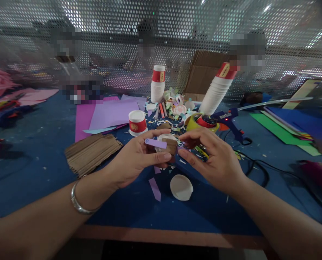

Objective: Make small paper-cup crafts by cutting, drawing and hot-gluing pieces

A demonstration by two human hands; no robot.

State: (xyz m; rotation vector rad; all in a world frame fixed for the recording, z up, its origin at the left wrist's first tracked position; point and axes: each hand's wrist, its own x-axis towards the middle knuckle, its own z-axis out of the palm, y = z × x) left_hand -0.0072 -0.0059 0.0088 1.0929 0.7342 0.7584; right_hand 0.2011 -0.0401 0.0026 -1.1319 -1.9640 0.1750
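Note:
My left hand [134,155] holds a round white paper piece [161,139] with a small brown cardboard piece [169,146] over it, thumb in front and fingers behind. A purple paper strip [155,143] with a rounded end sticks out leftward from the cardboard. At its right side, the thumb and forefinger of my right hand [212,155] close around a bit of purple paper [180,148], mostly hidden by the fingertips. Below the hands, a white paper disc [181,187] and a pointed purple strip [155,189] lie on the blue table [123,216].
Corrugated cardboard [92,153] and purple sheets [114,112] lie left. A red-white paper cup [137,123] stands ahead, with cup stacks [157,90] behind. Paper scraps [177,104] cover the middle. A glue gun [230,121] with a cable rests by yellow tape [193,124]. Coloured sheets [280,130] lie right.

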